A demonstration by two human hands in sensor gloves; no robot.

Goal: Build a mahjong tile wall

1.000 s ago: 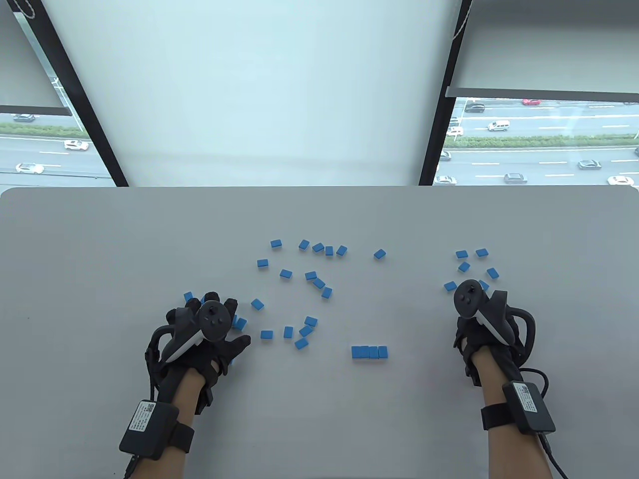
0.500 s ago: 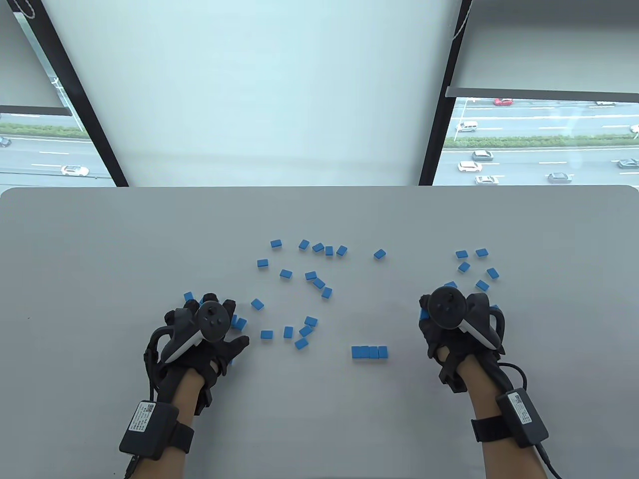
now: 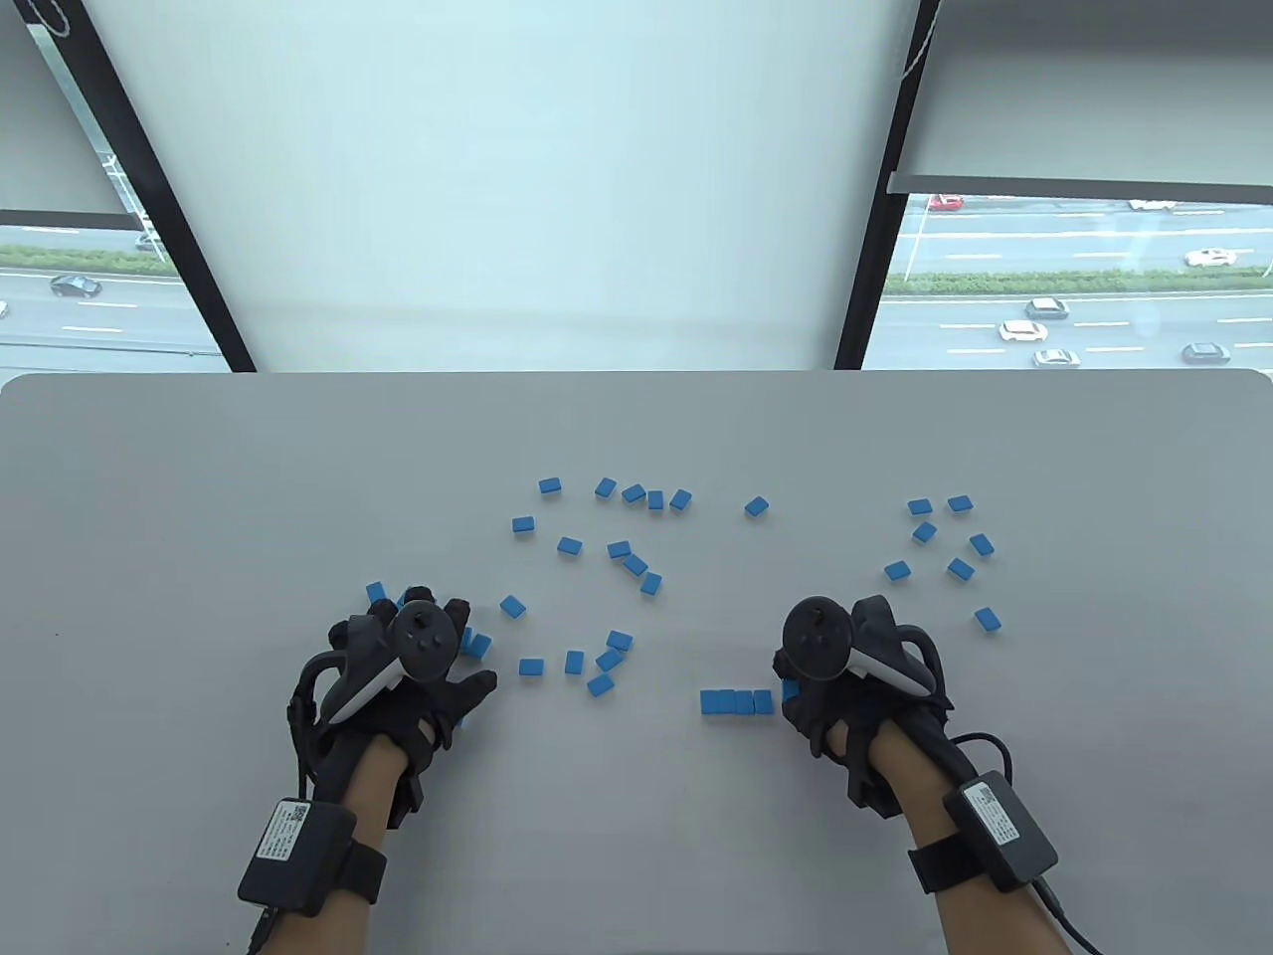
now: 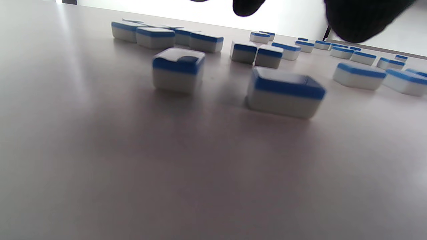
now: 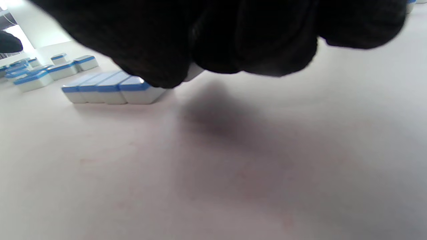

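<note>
Three or so blue-backed mahjong tiles form a short row (image 3: 736,702) (image 5: 106,88) near the table's front. My right hand (image 3: 798,696) (image 5: 213,50) is at the row's right end, fingers curled round a tile (image 3: 790,688) that touches the last tile of the row; in the right wrist view only a white sliver of it (image 5: 194,71) shows under the fingers. My left hand (image 3: 423,605) lies flat with fingers spread over a few loose tiles (image 3: 478,645) at the left. Its fingertips (image 4: 247,6) hang above loose tiles (image 4: 285,91) in the left wrist view.
Loose tiles lie scattered face down across the grey table (image 3: 199,497): a cluster in the middle (image 3: 622,549), a group near the left hand (image 3: 601,665), several at the right (image 3: 939,532). A window bounds the table's far edge.
My right hand has carried a tile from the right-hand group leftward and nearer, down to the row's right end. The left hand has stayed in place.
</note>
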